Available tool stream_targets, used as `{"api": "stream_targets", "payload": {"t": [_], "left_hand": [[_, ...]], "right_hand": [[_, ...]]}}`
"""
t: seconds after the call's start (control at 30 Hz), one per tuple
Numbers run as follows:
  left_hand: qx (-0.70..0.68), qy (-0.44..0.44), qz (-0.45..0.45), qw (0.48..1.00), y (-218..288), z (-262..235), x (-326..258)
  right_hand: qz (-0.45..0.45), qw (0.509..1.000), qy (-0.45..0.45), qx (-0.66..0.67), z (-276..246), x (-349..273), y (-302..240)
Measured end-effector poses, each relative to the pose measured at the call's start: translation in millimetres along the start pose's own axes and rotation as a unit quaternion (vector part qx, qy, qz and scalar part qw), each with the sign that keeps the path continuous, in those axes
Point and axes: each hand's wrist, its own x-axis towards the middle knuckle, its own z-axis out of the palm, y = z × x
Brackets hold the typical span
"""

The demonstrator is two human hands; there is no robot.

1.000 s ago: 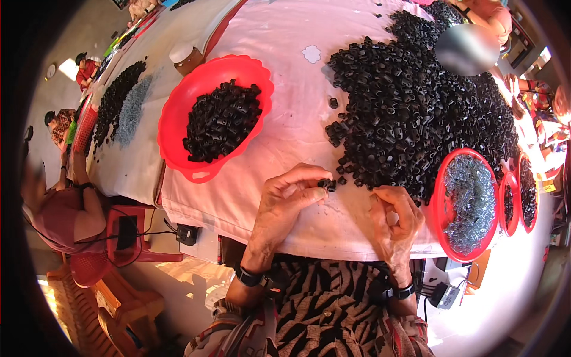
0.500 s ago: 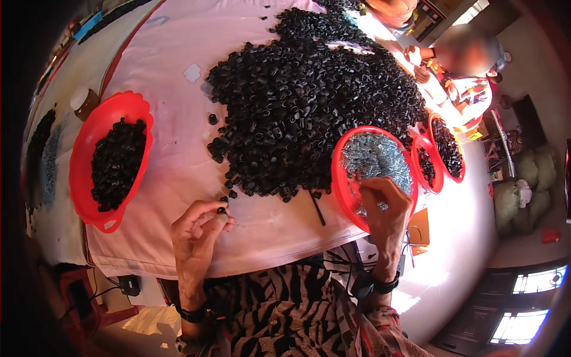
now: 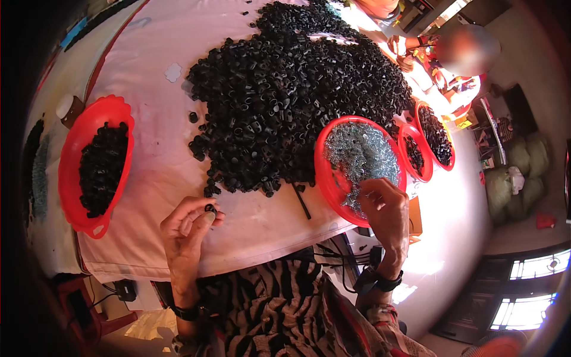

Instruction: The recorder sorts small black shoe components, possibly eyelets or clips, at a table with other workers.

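Cloth (image 3: pixel 148 149), pale pink and faintly creased, covers the table (image 3: pixel 256 235). Near the front edge, left of its middle, the left hand (image 3: pixel 185 232) has thumb and fingers pinched narrowly around a small black piece (image 3: pixel 210 208), rounded and smooth. At the front right corner, the right hand (image 3: pixel 386 208) reaches over the near side of a round red basin (image 3: pixel 338 181) with a glossy wall; its fingers are bent downward, and whether they hold anything cannot be told. Silvery pieces (image 3: pixel 363 149), thin, shiny and tangled-looking, fill most of that basin.

Toward the middle of the table spreads a broad heap (image 3: pixel 291 101) of glossy black pieces, many short, hollow and ring-like. A slim dark rod (image 3: pixel 302 201) lies between the heap and the front edge, just left of the basin. By the table's left edge sits a scalloped red tray (image 3: pixel 70 172) holding more black pieces (image 3: pixel 104 172), with a brown jar (image 3: pixel 71 112) under a pale lid just beyond. Along the right edge, past the basin, stand a small red bowl (image 3: pixel 429 163) and a longer red bowl (image 3: pixel 450 160), both with dark contents.
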Motion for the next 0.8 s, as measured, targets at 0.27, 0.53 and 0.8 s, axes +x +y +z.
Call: {"api": "stream_targets", "payload": {"t": [0.27, 0.53, 0.8], "left_hand": [[-0.009, -0.015, 0.014, 1.000, -4, -2, -1], [0.000, -0.009, 0.007, 1.000, -3, -3, -3], [-0.017, -0.016, 0.013, 1.000, -6, -2, -2]], "right_hand": [[-0.031, 0.999, -0.018, 0.039, 31, 6, 4], [-0.044, 0.994, 0.067, 0.069, 21, 14, 5], [-0.080, 0.996, -0.027, 0.026, 36, 20, 0]]}}
